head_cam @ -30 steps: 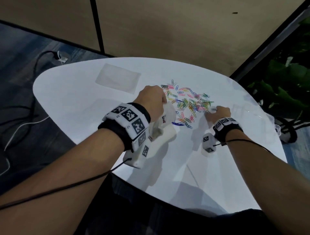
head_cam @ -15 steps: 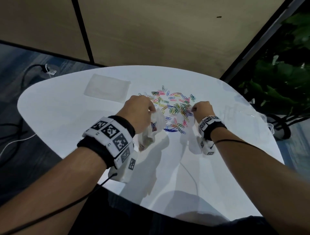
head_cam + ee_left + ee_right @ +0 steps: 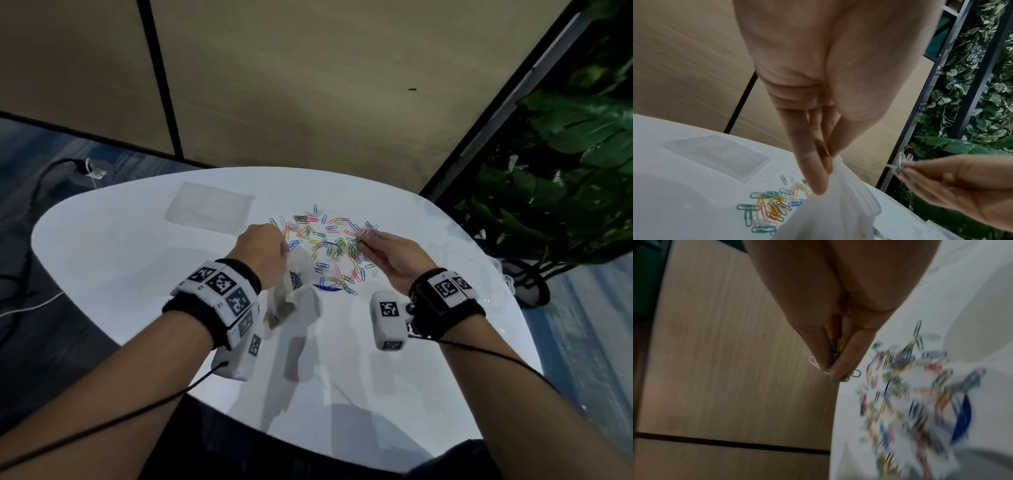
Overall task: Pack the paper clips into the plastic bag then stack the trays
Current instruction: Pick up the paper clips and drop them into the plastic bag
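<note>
Many coloured paper clips (image 3: pixel 329 246) (image 3: pixel 768 211) (image 3: pixel 906 386) lie scattered on the white table (image 3: pixel 120 260). My left hand (image 3: pixel 263 251) (image 3: pixel 818 164) pinches the top edge of a clear plastic bag (image 3: pixel 291 291) (image 3: pixel 838 211), which hangs down with some clips inside. To its right, my right hand (image 3: pixel 373 240) (image 3: pixel 833 368) is lifted above the pile, palm up, pinching a small bunch of clips (image 3: pixel 364 234) (image 3: pixel 902 160) (image 3: pixel 836 363) between thumb and fingers.
A flat clear tray (image 3: pixel 209 209) (image 3: pixel 715 155) lies at the table's far left. More clear plastic (image 3: pixel 455 253) sits at the right edge. A wood wall stands behind, and plants (image 3: pixel 565 154) to the right. Cables run over the floor at the left.
My right hand closed on clips in the pile, then rose and turned palm up with a bunch pinched. The left hand kept hold of the bag, lifting it slightly.
</note>
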Available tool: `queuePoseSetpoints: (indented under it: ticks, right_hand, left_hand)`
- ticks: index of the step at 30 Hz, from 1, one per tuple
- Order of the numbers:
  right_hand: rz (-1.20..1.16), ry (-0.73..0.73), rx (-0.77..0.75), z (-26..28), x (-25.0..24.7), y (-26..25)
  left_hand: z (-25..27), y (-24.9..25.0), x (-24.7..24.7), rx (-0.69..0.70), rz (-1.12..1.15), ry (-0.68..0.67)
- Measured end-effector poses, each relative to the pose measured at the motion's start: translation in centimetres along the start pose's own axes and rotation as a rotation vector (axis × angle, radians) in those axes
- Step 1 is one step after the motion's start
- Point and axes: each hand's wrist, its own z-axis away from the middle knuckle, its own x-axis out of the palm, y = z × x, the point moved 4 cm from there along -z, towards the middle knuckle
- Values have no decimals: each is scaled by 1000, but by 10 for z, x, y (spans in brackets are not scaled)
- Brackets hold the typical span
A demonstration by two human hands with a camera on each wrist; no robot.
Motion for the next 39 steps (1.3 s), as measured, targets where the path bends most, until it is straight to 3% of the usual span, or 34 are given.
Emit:
queuePoseSetpoints:
  ticks: [3,7,9,13,16,29,32,34,37,39]
  right_hand:
    - [-67,-110,83,33,34,15]
    - [88,-140,77,53,69,46]
    - [272,-117,30,50,76,59]
    - [998,-91,-267,47,84,61]
    - [1189,-102,-383,49,88,54]
    - [1371,-156,-472,33,91,51]
    - [1305,-179,-417,31,88,48]
    - [1265,-267,-420,31,87,44]
    - [1266,-529,-351,31,85,46]
    - [1005,-575,-200,24,78,39]
  left_hand:
    - [6,1,1,-14,7,0]
    - [11,5,4,0,9,-13]
    - [13,6,4,13,-13,-14]
    - [13,6,6,32,-29,-18]
    - [13,8,9,54,-19,-41]
    - [9,15,11,75,-4,-39]
    - [9,14,9,70,3,-24]
    - [9,14,8,64,21,-27]
    - [10,14,9,62,-2,-31]
    - [11,14,8,68,-16,-20]
